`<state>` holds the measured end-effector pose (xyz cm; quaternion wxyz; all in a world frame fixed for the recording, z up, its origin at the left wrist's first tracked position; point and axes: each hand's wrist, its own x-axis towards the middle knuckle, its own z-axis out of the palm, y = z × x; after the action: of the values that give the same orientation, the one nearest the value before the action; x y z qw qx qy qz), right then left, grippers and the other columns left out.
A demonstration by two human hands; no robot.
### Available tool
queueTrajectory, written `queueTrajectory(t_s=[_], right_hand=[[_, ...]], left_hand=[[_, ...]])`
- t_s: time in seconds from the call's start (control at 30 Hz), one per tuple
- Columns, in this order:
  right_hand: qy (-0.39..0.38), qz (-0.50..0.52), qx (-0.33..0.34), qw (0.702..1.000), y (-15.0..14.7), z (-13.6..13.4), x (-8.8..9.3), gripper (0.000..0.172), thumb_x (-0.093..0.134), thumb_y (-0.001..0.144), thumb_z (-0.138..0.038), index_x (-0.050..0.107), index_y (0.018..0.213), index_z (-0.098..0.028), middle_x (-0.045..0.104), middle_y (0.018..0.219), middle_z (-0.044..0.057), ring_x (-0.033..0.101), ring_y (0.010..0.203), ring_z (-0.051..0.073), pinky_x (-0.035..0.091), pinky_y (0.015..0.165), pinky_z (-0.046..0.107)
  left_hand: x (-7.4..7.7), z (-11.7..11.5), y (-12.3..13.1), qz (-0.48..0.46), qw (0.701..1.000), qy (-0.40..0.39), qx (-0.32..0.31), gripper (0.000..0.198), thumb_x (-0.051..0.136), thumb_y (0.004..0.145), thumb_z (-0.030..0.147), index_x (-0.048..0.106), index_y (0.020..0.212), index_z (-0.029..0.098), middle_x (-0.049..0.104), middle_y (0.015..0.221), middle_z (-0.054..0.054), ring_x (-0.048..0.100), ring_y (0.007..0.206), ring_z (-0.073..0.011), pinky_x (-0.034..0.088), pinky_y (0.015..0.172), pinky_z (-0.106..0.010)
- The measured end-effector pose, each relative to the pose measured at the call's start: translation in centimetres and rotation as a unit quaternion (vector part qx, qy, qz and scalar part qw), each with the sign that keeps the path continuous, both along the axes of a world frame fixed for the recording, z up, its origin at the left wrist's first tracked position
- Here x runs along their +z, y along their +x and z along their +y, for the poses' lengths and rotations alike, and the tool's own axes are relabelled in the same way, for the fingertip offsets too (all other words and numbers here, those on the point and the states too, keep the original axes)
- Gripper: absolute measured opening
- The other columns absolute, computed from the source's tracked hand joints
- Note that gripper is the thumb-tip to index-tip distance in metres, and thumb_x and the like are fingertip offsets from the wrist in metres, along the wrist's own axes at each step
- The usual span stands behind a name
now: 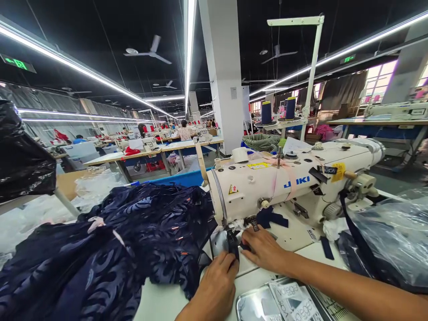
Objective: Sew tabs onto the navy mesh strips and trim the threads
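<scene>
A cream Juki sewing machine [294, 183] stands on the white table [167, 303] in front of me. Both hands rest at its needle end. My left hand [216, 285] pinches a narrow dark strip of fabric [233, 243] under the presser foot, fingers closed on it. My right hand [264, 247] lies just right of the needle, fingers pressed down on the same dark strip against the machine bed. A large pile of navy patterned fabric [110, 254] spreads over the table to the left, reaching up to the needle.
A metal tray [254, 307] with printed labels [290, 301] sits at the near edge. A clear plastic bag with dark cloth [391, 240] lies at right. Two blue thread cones [266, 112] stand behind the machine. Other sewing tables and workers fill the hall beyond.
</scene>
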<state>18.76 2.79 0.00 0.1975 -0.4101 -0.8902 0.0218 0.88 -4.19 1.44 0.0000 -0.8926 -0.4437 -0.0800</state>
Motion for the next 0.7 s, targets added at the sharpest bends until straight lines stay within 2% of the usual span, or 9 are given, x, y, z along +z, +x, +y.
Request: queueTrajectory(t_s=[0.13, 0.23, 0.33, 0.4, 0.57, 0.7], right_hand=[[0.02, -0.008, 0.045, 0.999, -0.3, 0.2, -0.7, 0.005, 0.05, 0.081, -0.014, 0.054, 0.082, -0.016, 0.059, 0.086, 0.007, 0.055, 0.078, 0.021, 0.042, 0.07, 0.032], [0.022, -0.039, 0.072, 0.996, -0.9, 0.5, -0.5, 0.016, 0.04, 0.084, -0.009, 0.055, 0.082, -0.015, 0.06, 0.088, 0.01, 0.055, 0.081, 0.023, 0.042, 0.071, 0.034], [-0.013, -0.062, 0.087, 0.994, -1.8, 0.7, 0.2, 0.024, 0.034, 0.081, -0.002, 0.056, 0.084, -0.012, 0.06, 0.092, 0.014, 0.054, 0.084, 0.024, 0.04, 0.076, 0.038], [-0.043, -0.051, 0.086, 0.994, -2.3, 0.8, 0.7, 0.022, 0.036, 0.08, -0.003, 0.056, 0.081, -0.013, 0.061, 0.088, 0.011, 0.054, 0.079, 0.021, 0.039, 0.074, 0.035], [-0.131, -0.017, 0.069, 0.989, -2.5, 1.7, 1.4, 0.016, 0.043, 0.077, -0.006, 0.051, 0.069, -0.018, 0.054, 0.062, -0.003, 0.049, 0.058, 0.012, 0.035, 0.054, 0.021], [-0.173, 0.001, 0.065, 0.983, -2.1, 2.2, 1.5, 0.015, 0.043, 0.078, -0.009, 0.049, 0.068, -0.018, 0.048, 0.06, -0.006, 0.046, 0.055, 0.009, 0.033, 0.052, 0.019]], left_hand=[[-0.3, -0.2, -0.3, 0.008, 1.0, 0.029, -0.004, 0.048, 0.041, 0.066, -0.003, 0.054, 0.111, 0.009, 0.058, 0.113, -0.012, 0.05, 0.108, -0.0242, 0.046, 0.091, -0.034], [-1.3, -0.1, -0.6, 0.005, 0.997, 0.079, -0.014, 0.048, 0.043, 0.065, -0.003, 0.055, 0.109, 0.01, 0.06, 0.112, -0.012, 0.052, 0.107, -0.0247, 0.048, 0.088, -0.033], [-1.9, 0.0, -0.7, 0.019, 0.993, 0.114, -0.024, 0.047, 0.044, 0.063, -0.003, 0.057, 0.108, 0.009, 0.06, 0.114, -0.015, 0.053, 0.106, -0.0264, 0.05, 0.085, -0.033], [-1.9, 0.0, -0.6, 0.031, 0.992, 0.119, -0.025, 0.047, 0.045, 0.063, -0.002, 0.057, 0.107, 0.008, 0.059, 0.115, -0.016, 0.054, 0.105, -0.0263, 0.05, 0.085, -0.034], [-1.1, 0.2, -0.2, 0.038, 0.996, 0.079, -0.011, 0.039, 0.044, 0.061, -0.003, 0.06, 0.095, 0.011, 0.058, 0.118, -0.013, 0.055, 0.1, -0.0226, 0.047, 0.087, -0.033], [-0.6, 0.4, 0.1, 0.027, 0.998, 0.056, 0.0, 0.038, 0.044, 0.058, -0.004, 0.058, 0.09, 0.012, 0.058, 0.117, -0.012, 0.053, 0.1, -0.0221, 0.047, 0.087, -0.033]])
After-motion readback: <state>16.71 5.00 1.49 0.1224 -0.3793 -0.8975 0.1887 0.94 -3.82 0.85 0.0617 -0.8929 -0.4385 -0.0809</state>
